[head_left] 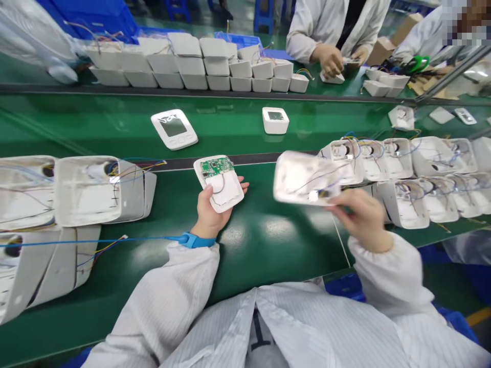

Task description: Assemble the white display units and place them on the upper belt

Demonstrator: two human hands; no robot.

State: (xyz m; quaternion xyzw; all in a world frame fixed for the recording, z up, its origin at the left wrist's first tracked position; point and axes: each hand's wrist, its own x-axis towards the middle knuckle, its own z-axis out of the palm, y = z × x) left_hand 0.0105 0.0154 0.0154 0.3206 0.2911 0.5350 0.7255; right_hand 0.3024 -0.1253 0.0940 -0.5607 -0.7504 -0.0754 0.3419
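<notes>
My left hand (212, 212), with a blue wrist strap (197, 240) round the wrist, holds a white panel with a green circuit board (217, 166) along its far end. The thumb lies on the panel's near left edge and the fingers pass beneath. My right hand (362, 217) pinches the near right corner of a white plastic housing (295, 179), blurred by motion. Thin wires and a small dark part show inside this housing. It is raised over the green bench, just left of rows of similar housings (412, 204).
Stacked open white housings (92, 189) with loose wires stand at left. On the green belt (226, 128) lie a white device with a screen (174, 129) and a smaller one (275, 120). Beyond are stacked white shells (192, 66) and a co-worker's hands (330, 60).
</notes>
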